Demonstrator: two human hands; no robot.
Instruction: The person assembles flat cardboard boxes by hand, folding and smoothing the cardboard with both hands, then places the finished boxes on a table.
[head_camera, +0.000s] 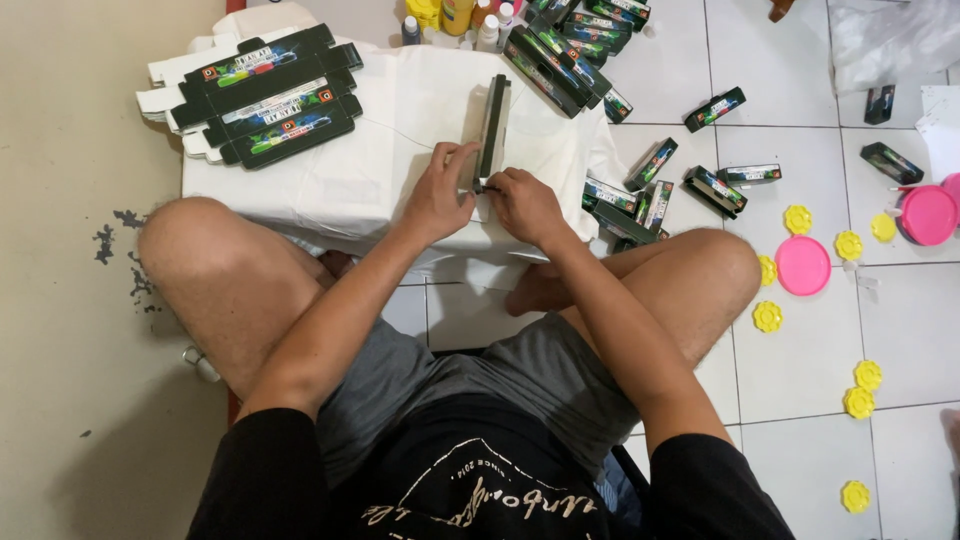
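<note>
Long dark box (492, 130) lies on the white table (330, 190), long axis running away from the body, near end pinched between both hands: left hand (438, 195) closed on its left side, right hand (525, 205) fingers closed at its end flap.

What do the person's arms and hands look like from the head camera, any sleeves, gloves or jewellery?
Both arms are bare from the upper arm down. Short black sleeves end above the elbows. The left hand and right hand are bare, with no gloves. No watch or bracelet shows on either wrist; rings are too small to tell.
</note>
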